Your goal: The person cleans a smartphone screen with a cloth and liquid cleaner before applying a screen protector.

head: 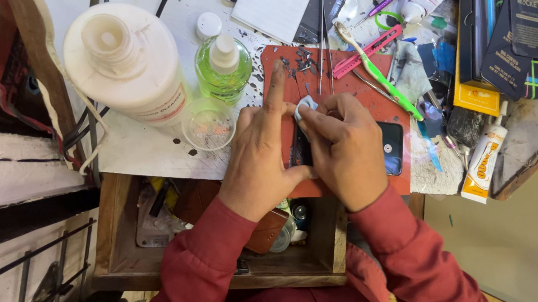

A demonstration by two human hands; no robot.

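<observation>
Fingers of the right hand pinch a small pale cloth against the dark phone lying crosswise beneath, the left hand bracing it, forefinger extended.

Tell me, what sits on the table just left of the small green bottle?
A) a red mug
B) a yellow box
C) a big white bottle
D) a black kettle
C: the big white bottle stands right beside the small green bottle, on its left.

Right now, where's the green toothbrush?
In the head view, the green toothbrush lies diagonally on the red mat, just right of the right hand and beside the tweezers.
</observation>
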